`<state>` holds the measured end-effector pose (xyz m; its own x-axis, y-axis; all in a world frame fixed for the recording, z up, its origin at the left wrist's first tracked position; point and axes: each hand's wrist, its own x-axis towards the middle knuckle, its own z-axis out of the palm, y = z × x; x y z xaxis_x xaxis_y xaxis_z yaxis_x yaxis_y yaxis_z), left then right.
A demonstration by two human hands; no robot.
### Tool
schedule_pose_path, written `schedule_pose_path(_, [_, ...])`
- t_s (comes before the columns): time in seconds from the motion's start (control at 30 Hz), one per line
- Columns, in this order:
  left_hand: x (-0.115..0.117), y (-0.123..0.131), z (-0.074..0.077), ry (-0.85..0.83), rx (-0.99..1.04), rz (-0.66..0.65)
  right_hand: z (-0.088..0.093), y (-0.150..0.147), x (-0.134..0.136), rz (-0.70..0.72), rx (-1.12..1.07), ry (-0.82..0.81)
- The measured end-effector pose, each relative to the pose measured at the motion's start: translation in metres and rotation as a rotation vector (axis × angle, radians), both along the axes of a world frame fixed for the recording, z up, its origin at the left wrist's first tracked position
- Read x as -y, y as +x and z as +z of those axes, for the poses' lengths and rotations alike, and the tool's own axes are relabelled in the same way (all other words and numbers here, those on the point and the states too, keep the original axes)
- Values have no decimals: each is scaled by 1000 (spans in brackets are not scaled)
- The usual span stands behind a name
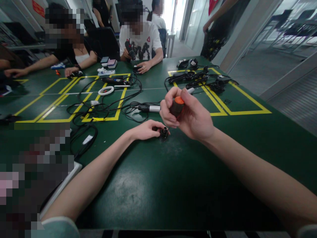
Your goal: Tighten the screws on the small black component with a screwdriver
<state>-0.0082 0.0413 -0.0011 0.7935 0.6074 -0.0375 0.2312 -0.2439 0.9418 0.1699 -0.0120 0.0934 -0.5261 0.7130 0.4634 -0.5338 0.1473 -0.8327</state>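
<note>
My right hand (189, 114) is closed around a dark handle with an orange end (178, 103), raised above the green table (138, 185); a thin shaft seems to point down from it. Below and to the left, my left hand (150, 129) grips a small black part (163, 133) against the tabletop, its fingers curled round the part's far side. The shaft's tip is near this part, but I cannot tell whether they touch. Just behind my hands lies a black and silver tool (150, 108) with a cable.
Black cables (99, 112) spread over the left middle. A white tape roll (106, 90) lies among yellow-taped boxes. More coiled cables and adapters (200, 77) are at the back right. Two people (141, 41) sit across the table, one holding a dark tool (130, 49).
</note>
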Motion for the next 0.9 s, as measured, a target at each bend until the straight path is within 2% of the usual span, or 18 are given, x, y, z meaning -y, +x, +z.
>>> schedule_pose_path(0.17, [2,1,2,-31,32,26,3,-3,4,-37,74,-5])
schedule_pose_path(0.43, [3,3,-8,-107,108,82,0,-1,5,-18,55,10])
schedule_pose_path(0.67, [3,2,-1,-48,32,73,0,-1,5,-43,60,20])
schedule_pose_path(0.9, [4,4,2,-104,99,64,2,-1,3,-65,68,44])
